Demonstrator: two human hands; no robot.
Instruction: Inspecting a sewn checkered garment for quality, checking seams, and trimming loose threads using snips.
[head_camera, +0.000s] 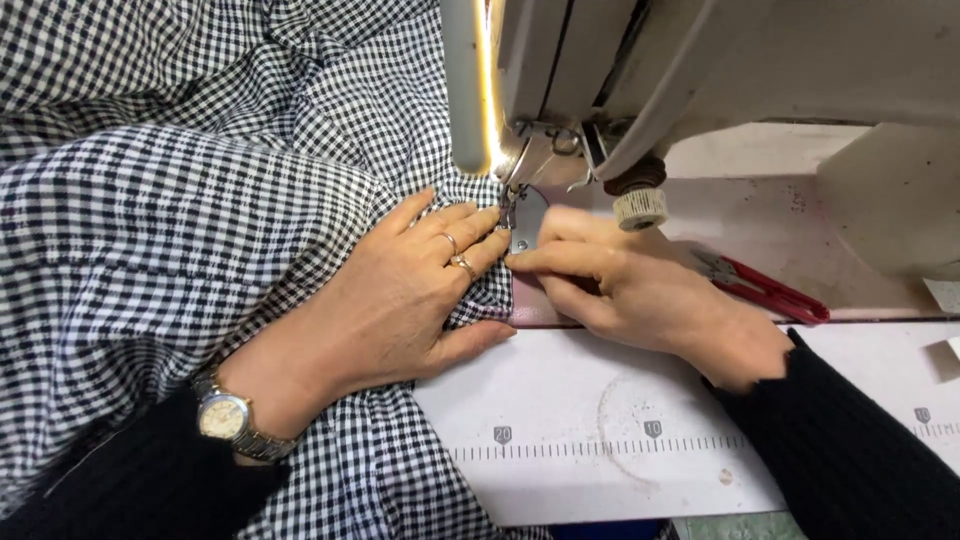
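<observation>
My left hand (400, 290) lies flat, fingers spread, on black-and-white checked fabric (180, 200), pressing it down beside the presser foot (518, 215) of a white sewing machine (700, 70). It wears rings and a wristwatch (225, 418). My right hand (620, 285) rests on the machine bed to the right of the foot, its fingers closed and pinching the fabric's edge at the needle plate. Both fingertips nearly meet at the foot.
Red-handled thread snips (765, 290) lie on the machine bed behind my right wrist. A white table top with a printed ruler scale (600, 440) runs along the front. A lit lamp tube (465, 80) hangs left of the machine head.
</observation>
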